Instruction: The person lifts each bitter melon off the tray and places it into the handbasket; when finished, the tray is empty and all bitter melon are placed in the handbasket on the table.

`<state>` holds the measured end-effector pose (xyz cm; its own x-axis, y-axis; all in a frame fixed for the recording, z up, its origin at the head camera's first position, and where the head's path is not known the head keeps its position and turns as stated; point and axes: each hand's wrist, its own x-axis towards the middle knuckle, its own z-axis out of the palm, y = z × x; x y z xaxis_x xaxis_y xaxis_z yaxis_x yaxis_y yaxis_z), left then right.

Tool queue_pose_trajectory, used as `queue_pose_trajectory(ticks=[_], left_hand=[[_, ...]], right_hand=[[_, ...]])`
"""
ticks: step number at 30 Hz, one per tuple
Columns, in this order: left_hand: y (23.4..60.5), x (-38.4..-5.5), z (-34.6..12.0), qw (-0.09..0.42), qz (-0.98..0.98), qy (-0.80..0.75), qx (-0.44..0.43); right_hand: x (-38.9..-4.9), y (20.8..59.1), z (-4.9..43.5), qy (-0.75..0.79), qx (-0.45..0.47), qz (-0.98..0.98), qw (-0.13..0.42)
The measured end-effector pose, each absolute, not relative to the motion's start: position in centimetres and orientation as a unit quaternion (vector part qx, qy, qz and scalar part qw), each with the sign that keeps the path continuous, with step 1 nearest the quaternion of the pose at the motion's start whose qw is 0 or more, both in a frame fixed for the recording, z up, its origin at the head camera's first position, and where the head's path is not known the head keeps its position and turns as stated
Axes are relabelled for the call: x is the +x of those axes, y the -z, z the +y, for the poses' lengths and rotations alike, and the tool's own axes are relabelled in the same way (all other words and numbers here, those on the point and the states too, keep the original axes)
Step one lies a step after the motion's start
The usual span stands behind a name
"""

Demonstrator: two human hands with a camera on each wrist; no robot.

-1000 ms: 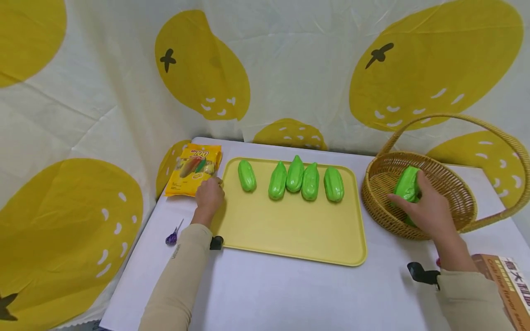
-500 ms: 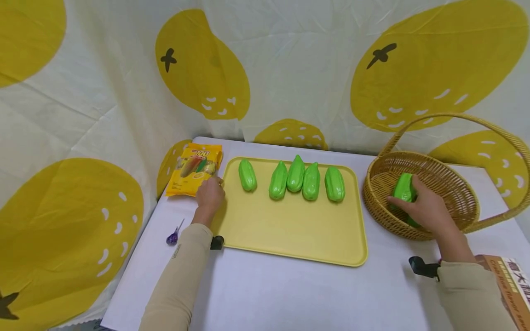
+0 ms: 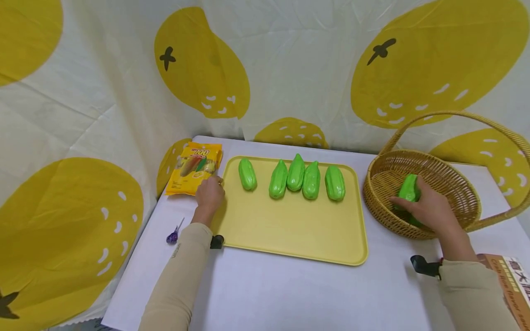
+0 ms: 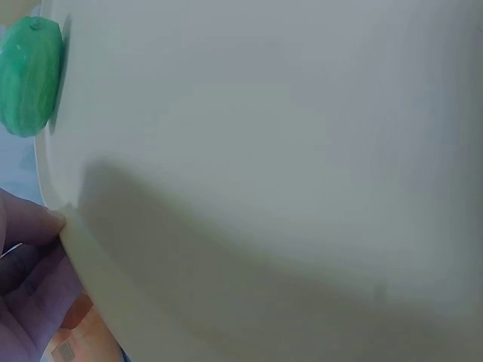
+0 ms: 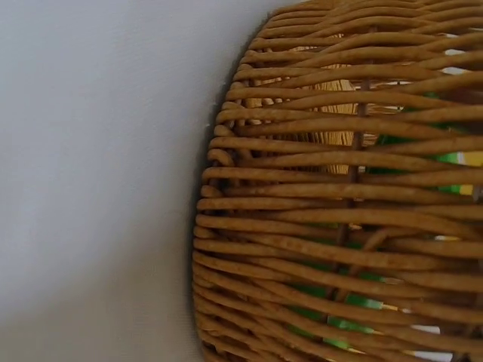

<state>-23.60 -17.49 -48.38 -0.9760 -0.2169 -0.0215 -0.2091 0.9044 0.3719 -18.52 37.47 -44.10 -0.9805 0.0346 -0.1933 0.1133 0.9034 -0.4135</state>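
Observation:
My left hand (image 3: 210, 195) pinches the left rim of the yellow tray (image 3: 285, 234); in the left wrist view the thumb (image 4: 34, 220) lies on the rim with curled fingers below it. Several glossy green ridged papaya-like fruits (image 3: 296, 174) lie along the tray's far side. Inside the wicker basket (image 3: 374, 207), my right hand (image 3: 434, 209) holds another such green fruit (image 3: 407, 187) between thumb and fingers. More green (image 3: 414, 222) shows below that hand, mostly hidden. In the right wrist view the woven basket wall (image 5: 332, 196) covers the hand, and green patches show through its gaps.
Left of the tray lie a yellow candy bag (image 3: 194, 168) and a purple lollipop (image 3: 172, 236). The basket's tall handle (image 3: 459, 115) arches over its right side. A brown-and-white box (image 3: 507, 280) lies at the lower right, partly behind the right sleeve. A fruit-patterned cloth hangs behind the table.
My right hand has lowered slightly into the basket with the green fruit, which now shows less above the fingers. My left hand stays on the tray's rim.

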Motion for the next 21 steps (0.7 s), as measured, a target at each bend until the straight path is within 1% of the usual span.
queue_pose_trajectory(ticks=[2, 9, 21], left_hand=[[48.4, -23.6, -17.5, 0.008, -0.976, 0.19, 0.11], [48.5, -23.7, -17.5, 0.005, -0.976, 0.192, 0.106], [48.4, -23.7, -17.6, 0.005, -0.976, 0.191, 0.108]], right_hand=[[-18.5, 44.2, 37.5, 0.213, 0.034, 0.972, 0.098], [-18.5, 44.7, 37.8, 0.194, 0.042, 0.969, 0.146], [-18.6, 45.2, 37.9, 0.202, 0.051, 0.968, 0.141]])
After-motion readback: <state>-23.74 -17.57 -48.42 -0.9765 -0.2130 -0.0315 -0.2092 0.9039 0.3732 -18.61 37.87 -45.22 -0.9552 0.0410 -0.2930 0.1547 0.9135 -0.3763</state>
